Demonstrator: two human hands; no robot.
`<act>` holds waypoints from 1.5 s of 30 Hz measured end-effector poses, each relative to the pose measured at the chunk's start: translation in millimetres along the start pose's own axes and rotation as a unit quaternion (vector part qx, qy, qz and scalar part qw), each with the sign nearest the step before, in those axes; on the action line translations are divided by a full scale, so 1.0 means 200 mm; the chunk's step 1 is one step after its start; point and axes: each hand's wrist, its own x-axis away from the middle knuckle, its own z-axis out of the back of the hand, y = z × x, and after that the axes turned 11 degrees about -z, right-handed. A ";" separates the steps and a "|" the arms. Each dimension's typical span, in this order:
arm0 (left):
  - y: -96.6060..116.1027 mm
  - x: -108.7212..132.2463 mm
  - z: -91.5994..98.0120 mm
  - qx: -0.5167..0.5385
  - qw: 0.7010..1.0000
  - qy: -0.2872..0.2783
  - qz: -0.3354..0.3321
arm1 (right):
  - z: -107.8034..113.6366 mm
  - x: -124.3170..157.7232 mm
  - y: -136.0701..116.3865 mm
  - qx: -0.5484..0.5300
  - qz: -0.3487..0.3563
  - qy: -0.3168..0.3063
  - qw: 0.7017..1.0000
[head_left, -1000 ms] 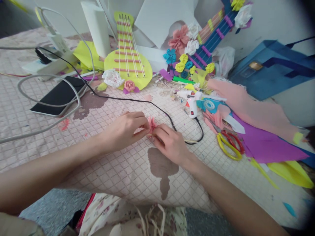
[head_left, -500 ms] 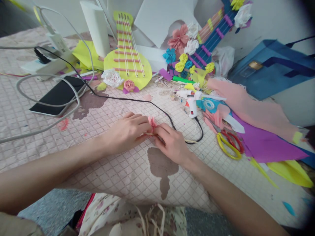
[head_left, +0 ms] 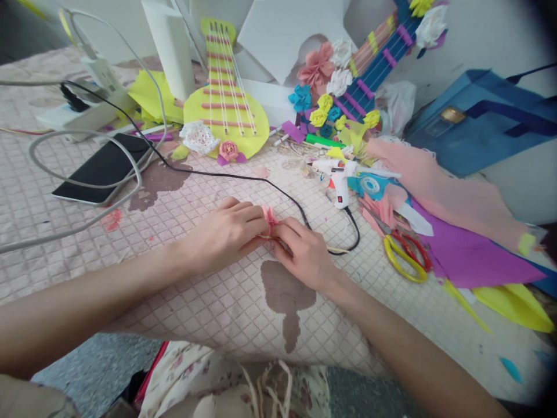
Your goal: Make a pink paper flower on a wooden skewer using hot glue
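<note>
Extends bare left forearm from the near left and bare right forearm from the near right, converging toward the centre. Holds left wrist nearly straight and left hand back-up, with fingers bent, bunched and pointing right. Holds right hand knuckles-up, with fingers curled toward the far left and thumb on the near side. Pinches with both hands, close together.

crinkled paper and smooth plastic
the pink flower looks like matt, creased paper; the glue gun, smooth plastic; the tablecloth, textured matt cloth; the scissor handles, glossy plastic.
</note>
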 end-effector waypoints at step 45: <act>0.01 0.00 -0.02 0.105 0.992 0.021 0.072 | 0.00 0.00 0.00 -0.009 0.004 -0.007 1.000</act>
